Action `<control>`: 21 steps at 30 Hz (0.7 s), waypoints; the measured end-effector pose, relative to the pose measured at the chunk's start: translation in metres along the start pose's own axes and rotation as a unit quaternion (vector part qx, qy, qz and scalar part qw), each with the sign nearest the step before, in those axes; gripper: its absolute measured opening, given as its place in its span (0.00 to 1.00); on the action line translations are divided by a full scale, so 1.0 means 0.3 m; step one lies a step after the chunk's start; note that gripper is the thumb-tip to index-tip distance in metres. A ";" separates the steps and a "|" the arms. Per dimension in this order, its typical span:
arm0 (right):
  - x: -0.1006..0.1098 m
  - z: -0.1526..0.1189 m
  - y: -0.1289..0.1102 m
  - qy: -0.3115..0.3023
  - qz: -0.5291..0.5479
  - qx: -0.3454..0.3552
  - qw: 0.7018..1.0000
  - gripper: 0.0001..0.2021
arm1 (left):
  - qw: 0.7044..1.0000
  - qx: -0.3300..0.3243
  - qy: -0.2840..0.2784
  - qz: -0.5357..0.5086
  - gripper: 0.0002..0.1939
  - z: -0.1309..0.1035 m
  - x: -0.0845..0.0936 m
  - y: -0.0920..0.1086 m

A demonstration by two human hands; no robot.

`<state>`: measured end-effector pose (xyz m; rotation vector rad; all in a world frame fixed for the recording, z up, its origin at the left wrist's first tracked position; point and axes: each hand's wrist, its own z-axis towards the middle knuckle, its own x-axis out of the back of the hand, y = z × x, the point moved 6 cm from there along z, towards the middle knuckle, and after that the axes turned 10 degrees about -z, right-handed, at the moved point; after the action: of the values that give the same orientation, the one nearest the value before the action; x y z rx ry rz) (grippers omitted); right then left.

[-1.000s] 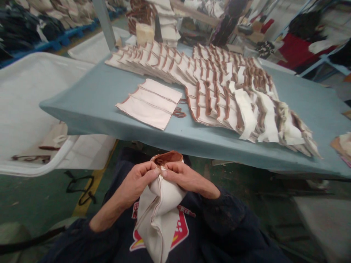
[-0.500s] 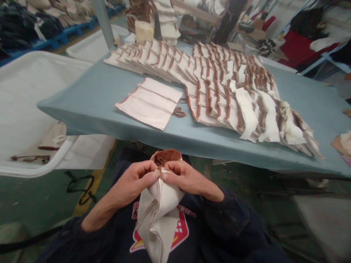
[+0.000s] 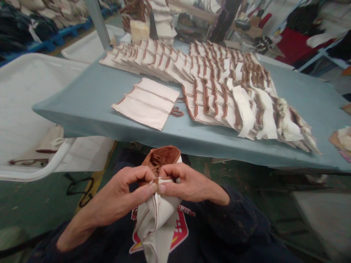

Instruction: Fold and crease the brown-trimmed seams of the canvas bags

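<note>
A cream fabric piece (image 3: 161,215) with brown edging hangs in front of my torso, its brown inner side showing at the top with bundled brown strips inside. My left hand (image 3: 123,195) pinches its upper edge between thumb and forefinger. Right beside it, my right hand (image 3: 186,182) pinches the same edge, the two thumbs almost touching. On the blue table ahead, a flat cream panel (image 3: 146,103) lies alone with brown loops at its right side. Long overlapping rows of similar cream and brown pieces (image 3: 203,96) cover the table's middle.
The blue-covered table (image 3: 82,106) spans the view beyond my hands. At the left stands a large white bin (image 3: 59,160) holding some pieces. A metal post (image 3: 98,23) rises at the table's far left corner. White strips (image 3: 246,111) lie over the rows.
Both hands have come slightly lower with the fabric's edge, and the brown opening at the top has spread wider. My left forearm has shifted left and down. The view has moved slightly.
</note>
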<state>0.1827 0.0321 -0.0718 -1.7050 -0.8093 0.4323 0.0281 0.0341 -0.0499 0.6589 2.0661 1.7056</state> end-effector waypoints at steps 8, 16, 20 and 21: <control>-0.004 -0.006 -0.019 -0.002 -0.027 0.021 0.999 0.23 | 0.999 0.032 -0.017 -0.008 0.16 -0.007 -0.006 -0.005; -0.005 -0.005 -0.008 0.002 -0.052 0.014 0.999 0.21 | 0.999 0.042 -0.001 -0.002 0.19 -0.004 -0.006 0.000; -0.006 -0.007 0.007 -0.003 -0.054 0.005 0.999 0.21 | 0.999 0.044 -0.006 0.008 0.18 -0.001 -0.007 -0.007; -0.005 -0.006 0.010 -0.003 -0.049 0.004 0.999 0.21 | 0.999 0.044 -0.008 0.012 0.18 0.001 -0.008 -0.008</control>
<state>0.1837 0.0293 -0.0743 -1.6490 -0.8910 0.3730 0.0299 0.0326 -0.0522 0.7253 2.1402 1.6245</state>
